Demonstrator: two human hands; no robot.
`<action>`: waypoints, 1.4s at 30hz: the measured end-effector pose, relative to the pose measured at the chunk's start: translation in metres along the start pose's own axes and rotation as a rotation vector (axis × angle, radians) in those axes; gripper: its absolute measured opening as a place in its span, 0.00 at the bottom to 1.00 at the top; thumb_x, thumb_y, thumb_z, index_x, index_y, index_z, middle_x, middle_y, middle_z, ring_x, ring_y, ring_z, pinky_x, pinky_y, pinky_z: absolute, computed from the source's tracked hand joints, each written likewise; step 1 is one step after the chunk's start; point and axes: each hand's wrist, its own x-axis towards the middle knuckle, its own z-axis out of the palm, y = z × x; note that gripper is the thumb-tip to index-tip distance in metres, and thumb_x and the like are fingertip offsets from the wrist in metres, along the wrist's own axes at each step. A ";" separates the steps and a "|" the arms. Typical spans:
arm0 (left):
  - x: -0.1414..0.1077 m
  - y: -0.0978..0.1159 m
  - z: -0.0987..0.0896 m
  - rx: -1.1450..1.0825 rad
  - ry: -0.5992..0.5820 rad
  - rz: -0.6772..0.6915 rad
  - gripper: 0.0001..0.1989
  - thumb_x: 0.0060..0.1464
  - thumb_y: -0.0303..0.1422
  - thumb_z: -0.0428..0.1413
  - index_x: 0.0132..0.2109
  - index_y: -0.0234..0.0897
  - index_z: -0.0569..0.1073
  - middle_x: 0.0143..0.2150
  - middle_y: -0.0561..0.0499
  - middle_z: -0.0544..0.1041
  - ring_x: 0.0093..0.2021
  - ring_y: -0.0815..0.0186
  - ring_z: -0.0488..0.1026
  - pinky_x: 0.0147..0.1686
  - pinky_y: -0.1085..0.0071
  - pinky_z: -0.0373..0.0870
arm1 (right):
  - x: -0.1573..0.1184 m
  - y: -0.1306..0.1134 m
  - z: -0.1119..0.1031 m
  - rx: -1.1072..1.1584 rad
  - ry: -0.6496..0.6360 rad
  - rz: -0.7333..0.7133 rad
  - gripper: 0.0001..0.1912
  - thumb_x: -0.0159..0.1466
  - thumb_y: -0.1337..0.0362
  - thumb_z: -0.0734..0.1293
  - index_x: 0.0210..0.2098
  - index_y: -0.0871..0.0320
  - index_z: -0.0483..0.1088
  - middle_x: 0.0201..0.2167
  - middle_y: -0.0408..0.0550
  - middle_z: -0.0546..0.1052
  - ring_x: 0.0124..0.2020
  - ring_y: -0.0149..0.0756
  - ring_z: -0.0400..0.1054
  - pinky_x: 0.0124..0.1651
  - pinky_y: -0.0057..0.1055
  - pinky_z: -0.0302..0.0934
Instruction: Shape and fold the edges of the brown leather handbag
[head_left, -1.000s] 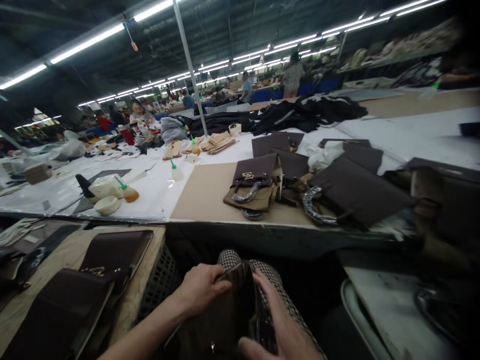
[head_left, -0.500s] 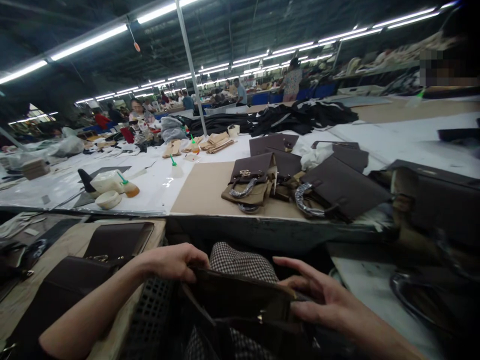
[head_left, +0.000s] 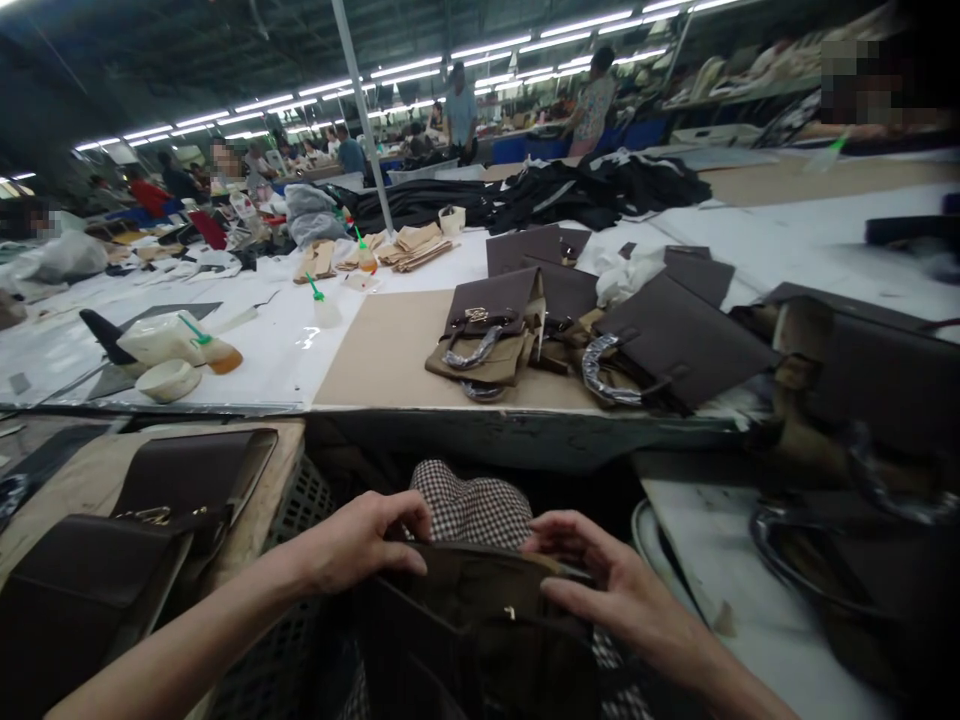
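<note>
A dark brown handbag [head_left: 420, 640] stands open on my lap, over black-and-white checked cloth [head_left: 472, 505]. Its olive-brown inside faces up, with a small shiny metal piece [head_left: 510, 612] on the inner wall. My left hand [head_left: 375, 540] pinches the bag's left top edge between thumb and curled fingers. At the right end of the rim, my right hand [head_left: 600, 575] grips with its thumb inside and its fingers over the far side. The bag's lower part is dark and hard to make out.
More brown handbags [head_left: 487, 310] with plastic-wrapped handles lie on the white table ahead. Others [head_left: 187, 470] rest on a board at left, above a plastic crate [head_left: 304, 500]. Glue bottles [head_left: 217, 350] and a round dish [head_left: 169, 380] stand at left. Several people work farther back.
The view has shifted a little. My left hand has moved right along the rim, and my right hand has come slightly inward. The bag's opening now faces me more.
</note>
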 end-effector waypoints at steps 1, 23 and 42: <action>0.002 0.001 0.000 0.036 0.013 -0.002 0.10 0.50 0.34 0.63 0.40 0.41 0.73 0.30 0.60 0.72 0.33 0.70 0.67 0.32 0.76 0.60 | 0.001 -0.001 0.000 -0.018 0.015 0.021 0.20 0.60 0.58 0.71 0.50 0.54 0.65 0.46 0.49 0.75 0.50 0.42 0.70 0.53 0.38 0.65; 0.013 0.014 0.000 -0.073 -0.123 0.117 0.02 0.52 0.27 0.60 0.32 0.37 0.77 0.45 0.56 0.78 0.47 0.65 0.72 0.49 0.73 0.63 | 0.002 -0.014 -0.003 -0.754 0.114 -0.339 0.08 0.65 0.69 0.66 0.43 0.52 0.72 0.47 0.44 0.76 0.47 0.35 0.71 0.50 0.29 0.65; 0.014 0.016 0.001 -0.105 -0.144 0.139 0.02 0.51 0.28 0.59 0.31 0.38 0.76 0.52 0.54 0.75 0.50 0.63 0.71 0.52 0.69 0.62 | 0.002 -0.033 0.002 -1.181 0.023 -0.209 0.09 0.60 0.70 0.69 0.39 0.53 0.67 0.42 0.42 0.73 0.42 0.40 0.68 0.38 0.33 0.62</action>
